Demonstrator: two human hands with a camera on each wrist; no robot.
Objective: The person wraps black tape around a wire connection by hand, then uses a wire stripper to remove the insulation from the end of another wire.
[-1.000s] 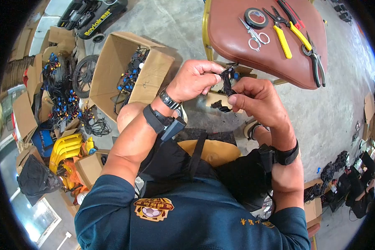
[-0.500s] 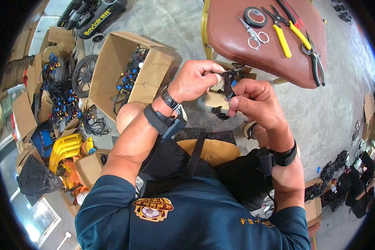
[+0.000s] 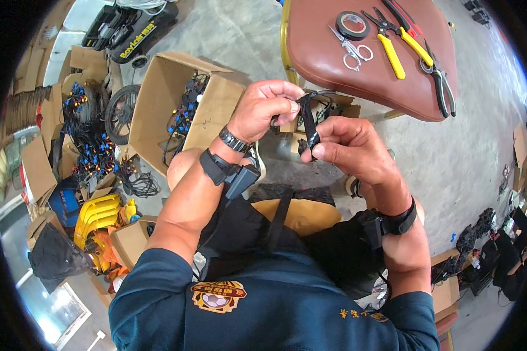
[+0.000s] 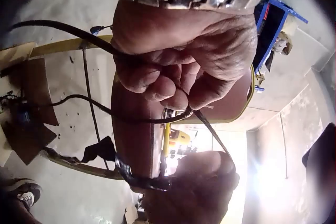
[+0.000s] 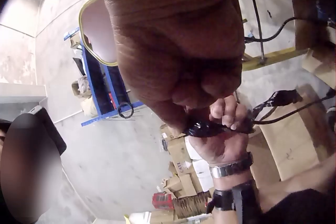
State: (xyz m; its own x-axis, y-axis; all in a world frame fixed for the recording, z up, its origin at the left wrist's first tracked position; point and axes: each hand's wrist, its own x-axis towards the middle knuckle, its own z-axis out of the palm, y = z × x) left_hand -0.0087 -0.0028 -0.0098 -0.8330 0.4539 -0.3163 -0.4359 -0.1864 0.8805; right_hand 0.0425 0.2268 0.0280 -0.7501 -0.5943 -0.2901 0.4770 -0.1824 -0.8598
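A black cable wrapped in shiny tape (image 3: pixel 308 124) spans the gap between the two hands, in front of the chair. My left hand (image 3: pixel 264 111) pinches its upper end between thumb and fingers; a thin cable (image 4: pixel 86 98) runs out from that hand in the left wrist view. With thumb and forefinger, my right hand (image 3: pixel 354 149) grips the lower end. A flat dark strip (image 4: pixel 210 129) slants from the left fingertips to the right hand. In the right wrist view a glossy taped part (image 5: pixel 202 129) shows beneath the right fingers, whose grip is partly hidden.
On the brown chair seat (image 3: pixel 328 52) lie a tape roll (image 3: pixel 352 26), scissors (image 3: pixel 351 50), yellow-handled pliers (image 3: pixel 392 52) and black-handled pliers (image 3: pixel 442 88). A cardboard box (image 3: pixel 149 117) of cables stands at left; a smaller box (image 3: pixel 348 111) sits beyond the hands.
The hands have drawn a little apart, the left moving up and leftward. More of the black taped length shows between them, and the right fingers hold it lower. The head view has shifted slightly.
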